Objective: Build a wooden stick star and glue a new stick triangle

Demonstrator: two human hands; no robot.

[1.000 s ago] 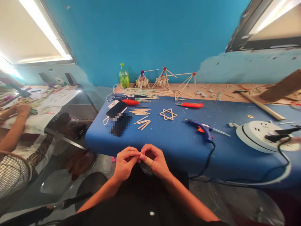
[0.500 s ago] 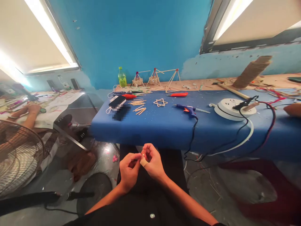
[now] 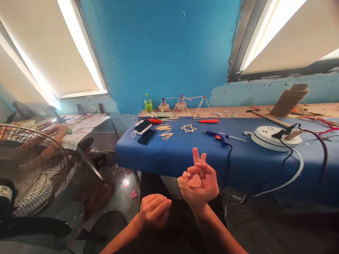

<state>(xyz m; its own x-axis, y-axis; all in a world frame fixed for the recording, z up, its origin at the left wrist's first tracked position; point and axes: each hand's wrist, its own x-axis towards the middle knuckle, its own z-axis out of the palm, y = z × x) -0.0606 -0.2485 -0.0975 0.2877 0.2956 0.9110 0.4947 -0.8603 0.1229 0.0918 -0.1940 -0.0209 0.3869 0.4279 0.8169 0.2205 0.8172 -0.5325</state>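
Note:
My left hand (image 3: pixel 155 211) is curled closed over my lap, and its inner side is hidden. To the right and higher, my right hand (image 3: pixel 200 183) is raised just in front of the table edge. Its thumb, with a tan bandage (image 3: pixel 182 182), meets the index finger around a small pale bit, too small to name. Two other fingers of this hand point up. On the blue-covered table (image 3: pixel 148 158) beyond lie a six-pointed stick star (image 3: pixel 188 128), loose short sticks (image 3: pixel 166 134) and a blue glue gun (image 3: pixel 218 137).
A power bank (image 3: pixel 143 127), a phone (image 3: pixel 146 137) and a red-handled tool (image 3: pixel 208 121) lie on the table. Stick pyramids (image 3: pixel 181 105) and a green bottle (image 3: pixel 148 103) stand behind. A round power strip (image 3: pixel 275 138) trails cables at right. A fan (image 3: pixel 34 169) and another person's arm (image 3: pixel 60 133) are at left.
My hands have come apart from each other. The right one rose and moved right, two fingers now raised; the left dropped lower and curled closed. The view has tilted up and shifted left.

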